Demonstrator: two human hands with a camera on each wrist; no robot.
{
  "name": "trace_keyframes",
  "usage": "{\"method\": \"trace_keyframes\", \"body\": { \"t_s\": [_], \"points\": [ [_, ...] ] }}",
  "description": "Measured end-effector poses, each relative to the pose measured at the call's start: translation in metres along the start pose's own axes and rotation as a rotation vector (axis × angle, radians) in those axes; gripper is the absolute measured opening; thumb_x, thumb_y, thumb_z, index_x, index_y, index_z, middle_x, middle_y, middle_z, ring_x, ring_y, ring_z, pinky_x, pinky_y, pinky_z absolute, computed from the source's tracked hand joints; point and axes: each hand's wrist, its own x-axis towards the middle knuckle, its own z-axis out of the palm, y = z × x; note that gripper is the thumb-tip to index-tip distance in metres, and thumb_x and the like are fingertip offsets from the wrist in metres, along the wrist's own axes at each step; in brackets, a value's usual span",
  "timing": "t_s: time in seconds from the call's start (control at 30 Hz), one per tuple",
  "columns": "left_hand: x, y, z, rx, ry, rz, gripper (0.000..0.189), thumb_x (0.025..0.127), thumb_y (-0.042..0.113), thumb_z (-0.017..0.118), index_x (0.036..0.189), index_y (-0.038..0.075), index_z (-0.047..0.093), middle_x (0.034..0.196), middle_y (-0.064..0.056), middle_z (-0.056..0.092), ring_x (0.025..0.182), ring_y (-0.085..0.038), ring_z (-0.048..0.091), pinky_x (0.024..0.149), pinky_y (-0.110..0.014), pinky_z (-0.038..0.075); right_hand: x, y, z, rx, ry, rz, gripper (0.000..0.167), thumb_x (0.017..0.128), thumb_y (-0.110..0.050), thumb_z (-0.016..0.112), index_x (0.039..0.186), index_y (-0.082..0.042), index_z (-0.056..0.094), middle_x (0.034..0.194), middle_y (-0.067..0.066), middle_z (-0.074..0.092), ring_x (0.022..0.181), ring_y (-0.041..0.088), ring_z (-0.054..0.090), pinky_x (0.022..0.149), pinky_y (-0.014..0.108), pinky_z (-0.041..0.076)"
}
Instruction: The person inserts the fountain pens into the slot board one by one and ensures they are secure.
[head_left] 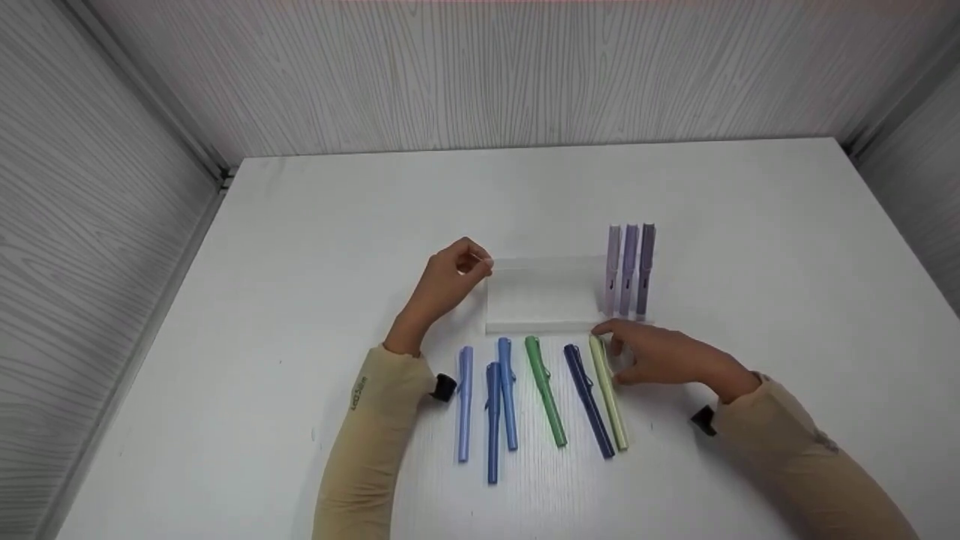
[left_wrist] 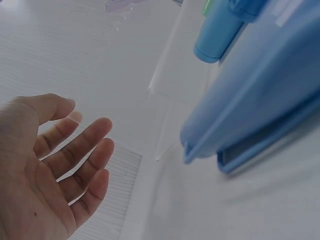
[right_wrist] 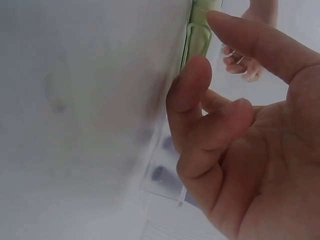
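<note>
A clear pen stand (head_left: 544,325) sits on the table, with three purple pens (head_left: 628,270) side by side at its right end. My left hand (head_left: 450,274) pinches the stand's upper left corner between thumb and index finger; in the left wrist view the other fingers are loosely bent. Just in front of the stand, my right hand (head_left: 664,352) holds a light green pen (head_left: 609,397) near its cap end, with the thumb on its side and the index fingertip by the top. That pen lies slanted beside a dark navy pen (head_left: 590,401).
Left of the navy pen lie a green pen (head_left: 546,390) and three blue pens, among them a mid-blue one (head_left: 493,424) and a pale periwinkle one (head_left: 465,405) close to my left sleeve. Wood-grained panels (head_left: 480,75) wall in the white table (head_left: 360,202).
</note>
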Motion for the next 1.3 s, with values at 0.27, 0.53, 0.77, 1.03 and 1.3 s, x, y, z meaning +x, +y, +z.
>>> {"method": "trace_keyframes", "body": {
  "t_s": [0.27,0.53,0.77,1.03,1.3],
  "points": [
    [-0.001,0.001,0.000,-0.005,-0.003,-0.004,0.019,0.096,0.025,0.059,0.105,0.010,0.063,0.096,-0.008,0.072,0.090,-0.020,0.067,0.075,-0.027,0.046,0.000,-0.004,0.004,-0.068,0.018,0.027,0.065,0.082,-0.013,0.071,0.139,-0.007,0.041,0.114,0.011,0.062,0.100,0.023,0.060,0.082,0.043,0.050],
    [-0.001,0.002,0.000,0.005,-0.004,-0.014,0.018,0.095,0.025,0.059,0.104,0.010,0.063,0.096,-0.008,0.071,0.089,-0.019,0.065,0.074,-0.027,0.045,0.000,-0.004,0.009,-0.093,0.032,0.039,0.063,0.083,-0.014,0.070,0.138,-0.007,0.041,0.113,0.009,0.063,0.101,0.023,0.061,0.083,0.044,0.050],
    [-0.001,0.001,0.000,0.001,-0.001,-0.008,0.018,0.096,0.025,0.059,0.104,0.009,0.063,0.095,-0.008,0.071,0.088,-0.018,0.065,0.073,-0.027,0.045,-0.001,-0.008,0.012,-0.101,0.039,0.022,0.058,0.085,-0.017,0.072,0.135,-0.011,0.043,0.109,0.006,0.066,0.097,0.019,0.062,0.084,0.045,0.050],
    [-0.001,0.002,0.000,-0.008,-0.004,-0.004,0.018,0.096,0.025,0.058,0.104,0.010,0.063,0.095,-0.008,0.071,0.088,-0.019,0.065,0.073,-0.027,0.045,-0.008,-0.010,0.009,-0.100,0.074,-0.013,0.064,0.084,-0.009,0.067,0.140,-0.011,0.034,0.096,0.001,0.066,0.069,0.008,0.054,0.064,0.030,0.045],
    [0.000,0.001,-0.001,-0.015,-0.003,-0.014,0.019,0.095,0.025,0.059,0.105,0.010,0.063,0.096,-0.008,0.071,0.089,-0.019,0.065,0.073,-0.027,0.045,-0.011,-0.008,0.004,0.029,0.090,-0.058,0.061,0.086,-0.002,0.055,0.140,-0.015,0.029,0.099,0.003,0.067,0.060,0.006,0.056,0.059,0.026,0.045]
  ]
}}
